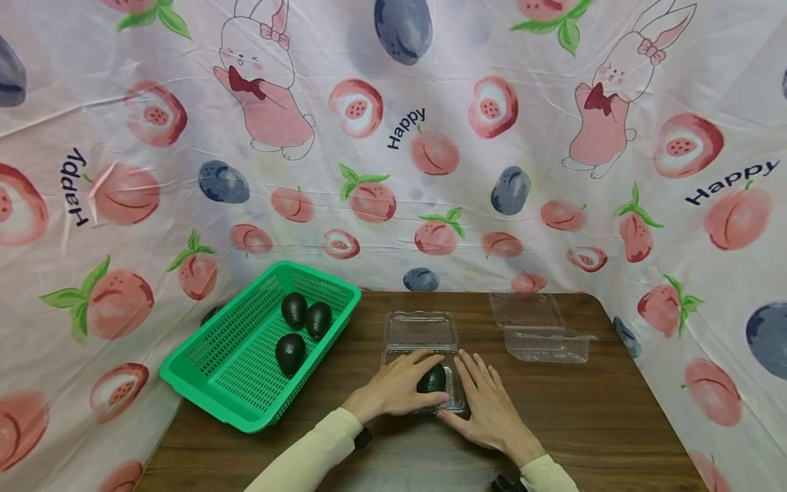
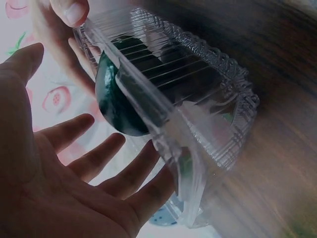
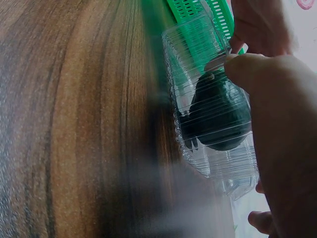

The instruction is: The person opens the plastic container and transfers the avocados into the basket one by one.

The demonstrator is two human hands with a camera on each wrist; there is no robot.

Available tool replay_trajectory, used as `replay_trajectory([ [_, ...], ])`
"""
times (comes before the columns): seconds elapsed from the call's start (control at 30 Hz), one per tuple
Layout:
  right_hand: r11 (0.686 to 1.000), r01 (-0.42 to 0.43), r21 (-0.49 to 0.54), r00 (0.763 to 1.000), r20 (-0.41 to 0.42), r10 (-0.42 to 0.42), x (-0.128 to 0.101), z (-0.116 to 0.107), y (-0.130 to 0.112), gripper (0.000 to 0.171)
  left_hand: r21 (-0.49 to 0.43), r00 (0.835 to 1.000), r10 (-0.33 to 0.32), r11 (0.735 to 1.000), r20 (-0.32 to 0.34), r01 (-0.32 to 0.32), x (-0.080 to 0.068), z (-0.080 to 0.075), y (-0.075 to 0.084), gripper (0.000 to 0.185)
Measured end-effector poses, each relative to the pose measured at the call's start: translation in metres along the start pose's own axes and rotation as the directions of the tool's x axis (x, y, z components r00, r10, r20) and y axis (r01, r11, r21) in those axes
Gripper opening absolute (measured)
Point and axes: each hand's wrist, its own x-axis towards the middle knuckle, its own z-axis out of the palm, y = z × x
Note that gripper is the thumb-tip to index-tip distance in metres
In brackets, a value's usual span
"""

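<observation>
A clear plastic clamshell box (image 1: 421,329) stands on the wooden table (image 1: 584,417) with its lid up, and a dark avocado (image 1: 433,379) lies in its tray. My left hand (image 1: 393,386) lies over the tray's left side, fingers relaxed and reaching to the avocado. My right hand (image 1: 486,403) rests flat along the tray's right side. In the left wrist view my left hand (image 2: 59,188) is spread beside the box (image 2: 208,89) and the avocado (image 2: 116,109). In the right wrist view my right hand (image 3: 282,124) has its thumb on the rim of the box (image 3: 218,163), over the avocado (image 3: 218,119).
A green mesh basket (image 1: 246,369) at the left holds three avocados (image 1: 290,353). A second clear clamshell (image 1: 541,335) lies with its lid up at the back right. A fruit-print cloth (image 1: 430,157) hangs behind and to both sides of the table.
</observation>
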Motion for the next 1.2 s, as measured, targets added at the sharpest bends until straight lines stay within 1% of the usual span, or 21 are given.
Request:
replay_trajectory([
  [0.13,1.000,-0.003,0.004,1.000,0.001,0.003,0.000,0.001,0.000,0.112,-0.007,1.000,0.002,1.000,0.003,-0.002,0.003,0.004,-0.001,0.079],
  [0.33,1.000,-0.007,0.003,1.000,0.002,0.007,-0.001,0.001,0.000,0.112,-0.022,1.000,0.012,1.000,-0.010,-0.012,0.008,0.009,-0.005,0.076],
  [0.7,1.000,-0.005,0.005,1.000,-0.012,0.005,-0.001,0.001,0.000,0.111,-0.045,0.998,0.044,0.998,-0.052,-0.046,0.013,0.016,-0.007,0.059],
  [1.07,1.000,-0.008,0.006,1.000,-0.008,0.008,-0.001,0.001,0.000,0.111,-0.042,0.992,0.090,0.995,-0.088,-0.094,0.017,0.020,-0.010,0.055],
  [1.2,1.000,-0.014,0.012,1.000,-0.001,0.014,-0.001,0.001,0.000,0.111,-0.056,0.993,0.084,0.994,-0.086,-0.089,0.018,0.020,-0.010,0.054],
])
